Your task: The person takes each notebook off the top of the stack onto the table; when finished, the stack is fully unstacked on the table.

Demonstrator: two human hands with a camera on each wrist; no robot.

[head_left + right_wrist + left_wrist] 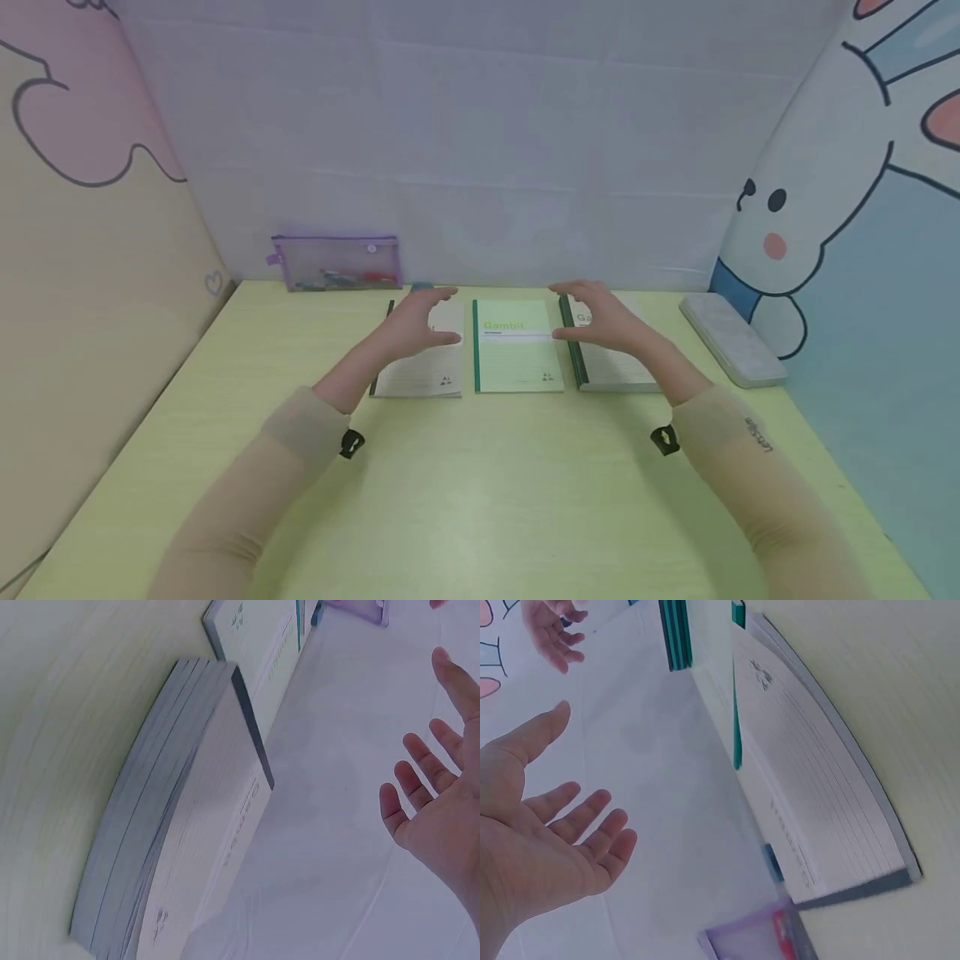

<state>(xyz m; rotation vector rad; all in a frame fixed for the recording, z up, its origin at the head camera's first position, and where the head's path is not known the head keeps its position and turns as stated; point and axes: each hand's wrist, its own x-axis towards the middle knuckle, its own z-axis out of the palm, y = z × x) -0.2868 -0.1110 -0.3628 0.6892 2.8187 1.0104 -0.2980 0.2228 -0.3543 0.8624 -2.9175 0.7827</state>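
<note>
My left hand hovers over a white notebook with a dark spine, thumb spread from the fingers and nothing held. In the left wrist view the same palm faces up beside that notebook, not touching it. A green notebook marked "Gambit" lies between the two hands. Above a thick stack of notebooks on the right is my right hand, also holding nothing. The right wrist view has its loosely bent fingers apart from the layered stack.
A purple see-through pencil case with pens inside stands against the back wall at left. On the right lies a long pale grey case near the wall with a rabbit drawing. Part of a small blue item shows behind the left notebook.
</note>
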